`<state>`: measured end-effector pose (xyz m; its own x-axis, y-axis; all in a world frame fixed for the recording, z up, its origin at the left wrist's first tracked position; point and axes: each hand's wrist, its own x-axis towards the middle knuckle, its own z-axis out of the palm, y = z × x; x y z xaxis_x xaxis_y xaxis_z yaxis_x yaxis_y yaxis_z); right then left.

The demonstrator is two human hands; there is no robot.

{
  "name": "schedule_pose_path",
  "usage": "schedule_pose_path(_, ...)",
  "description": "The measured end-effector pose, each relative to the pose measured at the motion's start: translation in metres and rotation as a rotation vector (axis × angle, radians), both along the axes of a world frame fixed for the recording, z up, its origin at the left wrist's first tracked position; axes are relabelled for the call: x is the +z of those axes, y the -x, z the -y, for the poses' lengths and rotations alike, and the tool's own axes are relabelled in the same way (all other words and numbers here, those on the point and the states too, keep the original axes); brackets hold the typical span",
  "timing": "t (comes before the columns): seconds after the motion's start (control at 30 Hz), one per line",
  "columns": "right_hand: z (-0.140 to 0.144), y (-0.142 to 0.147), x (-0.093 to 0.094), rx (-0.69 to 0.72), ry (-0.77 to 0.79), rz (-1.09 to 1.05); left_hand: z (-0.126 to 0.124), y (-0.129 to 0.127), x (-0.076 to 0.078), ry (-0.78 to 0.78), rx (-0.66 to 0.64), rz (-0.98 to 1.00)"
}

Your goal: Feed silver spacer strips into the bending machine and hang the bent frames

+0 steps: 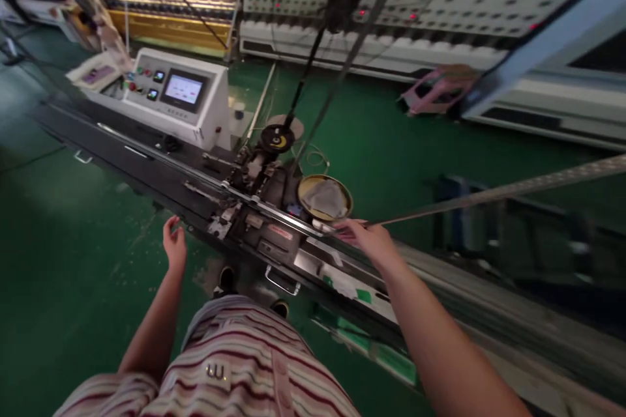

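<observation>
My right hand (364,238) reaches onto the long black machine bed (147,159) and pinches a small pale piece at the end of a thin grey strip (513,189) that runs off to the right. Just beyond the fingers sits a round yellow-rimmed dish (304,192) with a pale cloth in it. My left hand (175,244) hovers beside the bed's near edge, fingers loosely curled, holding nothing. The carriage mechanism (254,189) with metal parts sits between the two hands.
A white control box with a lit screen (183,89) stands on the machine at the left. A black pole (313,58) rises from a round base. The floor is green. White machines line the back wall; a pink object (440,88) lies near them.
</observation>
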<state>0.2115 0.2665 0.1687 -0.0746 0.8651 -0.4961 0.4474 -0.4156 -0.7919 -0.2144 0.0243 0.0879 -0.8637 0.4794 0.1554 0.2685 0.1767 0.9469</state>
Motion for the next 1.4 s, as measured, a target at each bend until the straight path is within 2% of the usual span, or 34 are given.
schedule_pose_path(0.2,-0.007,0.095,-0.013,0.105,-0.033,-0.002,0.028,0.032,-0.005,0.067,0.040,0.067)
schedule_pose_path(0.33,-0.014,0.159,-0.023,0.156,-0.044,-0.001,0.051,0.064,-0.013,0.041,0.099,0.056)
schedule_pose_path(0.57,-0.019,0.273,-0.026,0.229,-0.103,-0.052,0.084,0.118,-0.019,0.017,0.135,0.041)
schedule_pose_path(0.7,-0.017,0.339,-0.026,0.235,-0.146,-0.122,0.074,0.140,-0.014,0.000,0.100,0.038)
schedule_pose_path(0.83,-0.013,0.379,-0.017,0.180,-0.177,-0.235,0.032,0.153,-0.004,-0.042,0.026,0.061)
schedule_pose_path(0.9,-0.011,0.379,-0.006,0.167,-0.153,-0.286,0.003,0.157,0.008,-0.076,-0.016,0.109)
schedule_pose_path(0.97,-0.009,0.365,0.011,0.164,-0.126,-0.342,-0.028,0.158,0.025,-0.149,-0.041,0.269)
schedule_pose_path(1.03,-0.007,0.341,0.031,0.166,-0.106,-0.381,-0.059,0.155,0.044,-0.205,-0.063,0.491)
schedule_pose_path(1.13,-0.004,0.294,0.060,0.143,-0.086,-0.410,-0.104,0.139,0.071,-0.165,-0.166,0.691)
schedule_pose_path(1.2,-0.001,0.259,0.075,0.121,-0.074,-0.442,-0.127,0.114,0.086,-0.149,-0.301,0.738)
schedule_pose_path(1.27,0.004,0.222,0.082,0.085,-0.067,-0.474,-0.143,0.077,0.100,-0.201,-0.456,0.730)
schedule_pose_path(1.33,0.010,0.184,0.083,0.039,-0.064,-0.493,-0.152,0.032,0.113,-0.271,-0.583,0.650)
schedule_pose_path(1.4,0.018,0.147,0.077,-0.009,-0.063,-0.500,-0.157,-0.018,0.125,-0.306,-0.639,0.535)
